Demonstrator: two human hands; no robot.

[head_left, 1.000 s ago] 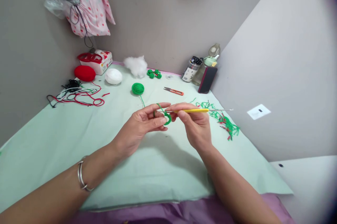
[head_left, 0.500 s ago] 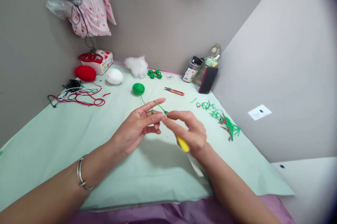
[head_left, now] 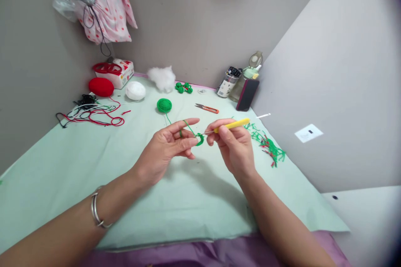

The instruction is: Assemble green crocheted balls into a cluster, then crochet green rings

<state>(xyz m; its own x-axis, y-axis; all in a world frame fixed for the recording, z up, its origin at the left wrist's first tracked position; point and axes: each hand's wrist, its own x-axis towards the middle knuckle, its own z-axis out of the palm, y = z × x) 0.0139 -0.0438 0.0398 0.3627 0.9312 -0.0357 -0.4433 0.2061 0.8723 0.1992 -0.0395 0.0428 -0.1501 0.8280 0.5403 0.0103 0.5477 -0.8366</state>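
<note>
My left hand [head_left: 171,146] pinches a small curved piece of green crochet [head_left: 200,139] between thumb and fingers. Green yarn [head_left: 189,126] runs over the raised index finger and loops round another finger. From there it trails back to a green yarn ball [head_left: 164,105] on the table. My right hand [head_left: 234,146] grips a crochet hook [head_left: 233,125] by its yellow handle. The hook's thin metal shaft points left, and its tip meets the top edge of the green crochet.
Thread snips [head_left: 207,108] lie behind the hands, with green knotted pieces [head_left: 184,87] and white stuffing [head_left: 162,78] farther back. Yarn scraps [head_left: 272,150] are at right, near a phone [head_left: 247,95] and a pen cup [head_left: 228,82]. Red [head_left: 101,87] and white yarn balls [head_left: 135,90] sit left.
My right hand has turned over, swinging the yellow handle from pointing down toward me to pointing up and right. The green crochet now shows beyond my left thumb.
</note>
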